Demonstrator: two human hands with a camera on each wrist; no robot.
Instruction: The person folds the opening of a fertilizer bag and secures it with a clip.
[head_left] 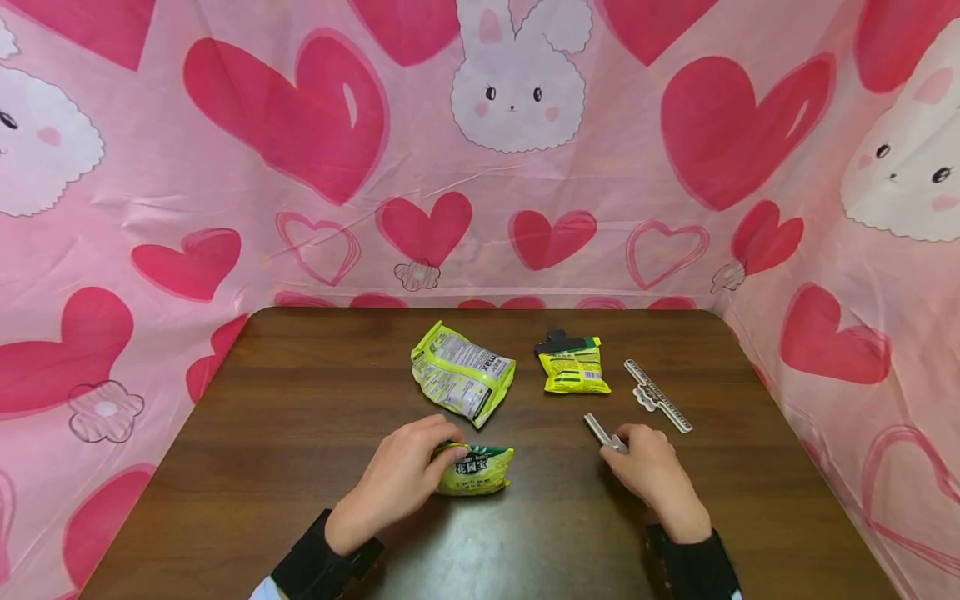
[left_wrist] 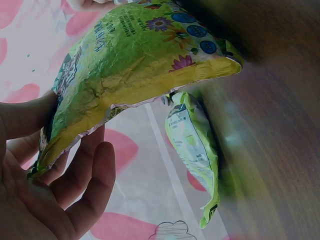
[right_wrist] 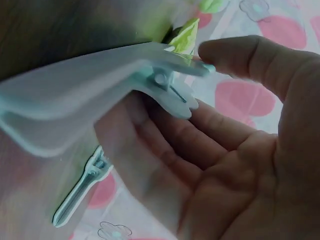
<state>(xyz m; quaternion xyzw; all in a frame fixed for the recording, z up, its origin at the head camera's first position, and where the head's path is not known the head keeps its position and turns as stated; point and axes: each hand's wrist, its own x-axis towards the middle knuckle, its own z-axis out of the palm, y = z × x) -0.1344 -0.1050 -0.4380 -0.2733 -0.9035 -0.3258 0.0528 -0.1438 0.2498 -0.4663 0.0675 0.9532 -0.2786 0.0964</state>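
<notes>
My left hand [head_left: 405, 473] pinches the upper left corner of a small green and yellow foil packet [head_left: 480, 475] at the front middle of the table. In the left wrist view the packet [left_wrist: 135, 55] shows its puffed flower-printed face, thumb on one side and fingers on the other. Right of it, my right hand [head_left: 651, 468] grips a pale bag clip [head_left: 597, 428] by its handle end. Seen from the right wrist, thumb and fingers lie on either side of the clip's handles, and its long bars [right_wrist: 75, 95] point away from the palm.
Behind the packet lies a larger green and grey bag [head_left: 461, 375]. A small yellow-green packet [head_left: 576, 372] with a black clip [head_left: 555, 340] across its top lies at the back. A second pale bag clip [head_left: 660, 397] rests on the brown table [head_left: 300, 392] further right.
</notes>
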